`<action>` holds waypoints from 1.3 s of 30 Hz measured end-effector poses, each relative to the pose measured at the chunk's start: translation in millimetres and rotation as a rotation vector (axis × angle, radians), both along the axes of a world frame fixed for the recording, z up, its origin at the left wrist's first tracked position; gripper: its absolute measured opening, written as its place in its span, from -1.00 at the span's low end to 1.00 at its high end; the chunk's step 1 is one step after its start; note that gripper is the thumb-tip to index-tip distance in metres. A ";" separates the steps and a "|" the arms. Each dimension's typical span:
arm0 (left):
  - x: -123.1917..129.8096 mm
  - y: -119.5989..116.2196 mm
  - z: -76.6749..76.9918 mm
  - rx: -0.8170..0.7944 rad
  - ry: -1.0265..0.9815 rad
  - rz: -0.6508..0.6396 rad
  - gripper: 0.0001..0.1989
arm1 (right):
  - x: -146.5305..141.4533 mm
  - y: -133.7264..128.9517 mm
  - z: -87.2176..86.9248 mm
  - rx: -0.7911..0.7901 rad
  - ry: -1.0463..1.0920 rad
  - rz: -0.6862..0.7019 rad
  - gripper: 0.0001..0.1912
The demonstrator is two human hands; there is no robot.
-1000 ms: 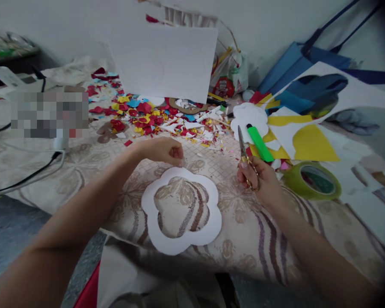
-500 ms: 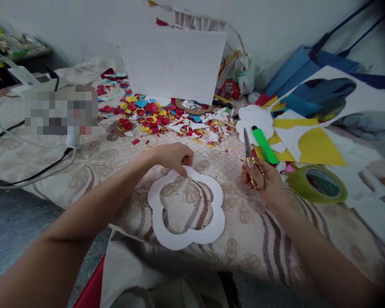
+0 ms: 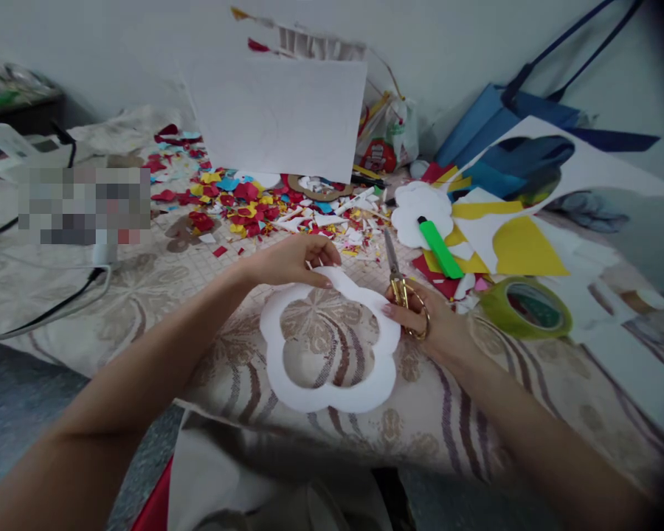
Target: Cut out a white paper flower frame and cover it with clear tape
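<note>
A white paper flower-shaped ring (image 3: pixel 332 399) with a large cut-out middle is in front of me, over the patterned tablecloth. My left hand (image 3: pixel 293 259) pinches its top edge between thumb and fingers. On the other side, my right hand (image 3: pixel 440 318) is closed round gold-handled scissors (image 3: pixel 399 286), whose blades point up and away from me. The thumb of that hand touches the ring's right edge. Just beyond the scissors lie white paper flower shapes (image 3: pixel 412 210) with a green marker (image 3: pixel 440 249) across them.
Colourful paper scraps (image 3: pixel 249 199) cover the back of the table before a standing white sheet (image 3: pixel 277 118). To the right are a tape roll (image 3: pixel 531 308), yellow paper (image 3: pixel 534 249), a cut-out white sheet (image 3: pixel 609 158) and a blue bag (image 3: pixel 476 122). Cables (image 3: pixel 60 313) run along the left.
My right hand has moved left with the scissors, its thumb now at the ring. The ring has turned and shifted slightly up and right. The view has swung a little rightward.
</note>
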State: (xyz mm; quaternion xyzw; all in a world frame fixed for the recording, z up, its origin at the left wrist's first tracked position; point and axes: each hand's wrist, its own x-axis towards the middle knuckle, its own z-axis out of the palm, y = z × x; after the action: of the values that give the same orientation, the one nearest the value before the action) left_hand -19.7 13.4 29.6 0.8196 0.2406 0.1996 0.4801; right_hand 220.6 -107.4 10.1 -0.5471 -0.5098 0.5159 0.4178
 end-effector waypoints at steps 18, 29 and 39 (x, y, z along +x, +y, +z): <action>-5.0 16.3 -5.4 -0.508 -0.343 0.546 -0.65 | 30.7 16.2 -14.1 0.332 0.040 -0.445 -0.72; -8.7 12.5 -1.2 -0.346 -0.148 0.350 -0.70 | 29.2 15.7 -15.1 0.365 0.034 -0.480 -0.73; -10.3 14.5 -1.3 -0.343 -0.140 0.350 -0.71 | 26.5 13.1 -10.4 0.258 0.136 -0.430 -0.77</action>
State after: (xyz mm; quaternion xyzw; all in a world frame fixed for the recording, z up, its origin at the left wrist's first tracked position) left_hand -30.0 28.0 28.4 0.6562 0.3752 0.2920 0.5859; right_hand 247.1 -94.3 -0.3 -0.5492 -0.4143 0.3816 0.6174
